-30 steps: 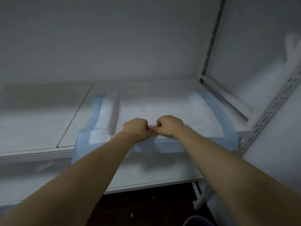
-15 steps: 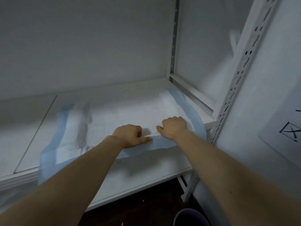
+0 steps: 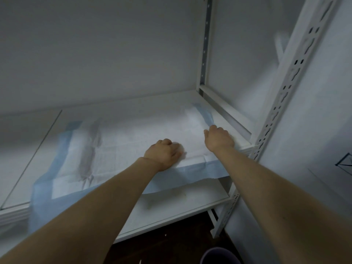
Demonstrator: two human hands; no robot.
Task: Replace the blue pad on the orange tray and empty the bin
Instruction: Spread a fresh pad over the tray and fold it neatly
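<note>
The blue pad (image 3: 133,141) lies spread on the upper shelf (image 3: 28,149) of a white metal rack. Its white quilted middle faces up and its pale blue border shows along the edges. The near border hangs over the shelf's front lip, from 8 o'clock of the frame towards the centre. A rumpled grey crease runs through the pad's left part.

Both bare forearms reach in from the bottom corners. The left hand (image 3: 163,155) sits knuckles-up on the pad's near right part, its fingers curled down onto the white surface. The fingertips are blurred, so I cannot tell whether its grip has closed on a fold or only presses. The right hand (image 3: 219,138) is at 2 o'clock of the left, apart from it, at the pad's right edge. Its fingers are curled and its grip holds the pad where the blue side border runs up to the hand.

A slotted upright post (image 3: 282,103) rises just at 3 o'clock of the right hand. Below, at 6 o'clock of the hands, is the lower shelf (image 3: 181,204), white and bare-looking in its lit part. The rim of a purple bin (image 3: 219,256) shows on the dark floor at the frame's bottom edge. A paper sheet with drawn lines (image 3: 342,164) hangs on the wall at 3 o'clock.
</note>
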